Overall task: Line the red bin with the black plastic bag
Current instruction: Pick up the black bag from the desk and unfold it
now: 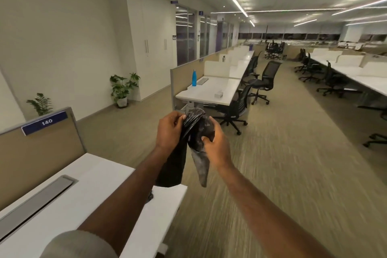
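Above the near white bench (88,190), the left hand (168,132) and right hand (215,146) both gripped the black plastic bag (196,130) between them. It was crumpled and glossy, two folded tails hanging below. A blue bottle (194,77) stood beyond.

Your hands (170,130) hold the plastic bag (194,132) between them ahead of you, a desk (100,176) at your lower left, its partition (39,148) behind it, water bottle (194,78) on the desk ahead (209,90), office chairs (263,79) to its right, potted plants (122,88) along your left wall.
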`<state>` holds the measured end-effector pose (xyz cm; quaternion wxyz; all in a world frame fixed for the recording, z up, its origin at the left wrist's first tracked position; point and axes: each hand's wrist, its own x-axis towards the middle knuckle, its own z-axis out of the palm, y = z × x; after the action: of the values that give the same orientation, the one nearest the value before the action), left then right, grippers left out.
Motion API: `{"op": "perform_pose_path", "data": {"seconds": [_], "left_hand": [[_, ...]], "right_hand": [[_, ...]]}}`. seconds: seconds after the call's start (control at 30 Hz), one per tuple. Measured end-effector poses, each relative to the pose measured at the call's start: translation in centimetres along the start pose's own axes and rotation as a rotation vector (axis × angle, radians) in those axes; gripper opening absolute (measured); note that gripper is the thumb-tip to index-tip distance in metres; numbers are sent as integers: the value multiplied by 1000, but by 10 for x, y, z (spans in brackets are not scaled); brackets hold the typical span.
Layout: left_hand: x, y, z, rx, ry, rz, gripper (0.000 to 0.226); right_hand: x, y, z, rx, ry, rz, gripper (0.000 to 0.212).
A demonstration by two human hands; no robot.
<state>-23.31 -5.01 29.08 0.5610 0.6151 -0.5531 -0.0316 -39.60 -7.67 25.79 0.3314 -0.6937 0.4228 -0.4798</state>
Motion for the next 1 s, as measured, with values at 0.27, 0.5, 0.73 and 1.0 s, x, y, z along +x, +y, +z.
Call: {"op": "perform_pose_path", "data": {"seconds": [0.27,0.5,0.73,1.0], "left_hand": [[-34,86,54,66,-199,29,50],[-57,93,92,258,-656,39,56],[-105,80,108,-86,-862,-61,11],[-147,54,131,-196,-1034,-411,77]], "right_hand": [[7,31,-148,-84,133,64,20],[11,44,-249,-295,32,31,16],[8,58,-302,-518,-385,77,29],[-1,91,-325,-491,-304,182,32]]}}
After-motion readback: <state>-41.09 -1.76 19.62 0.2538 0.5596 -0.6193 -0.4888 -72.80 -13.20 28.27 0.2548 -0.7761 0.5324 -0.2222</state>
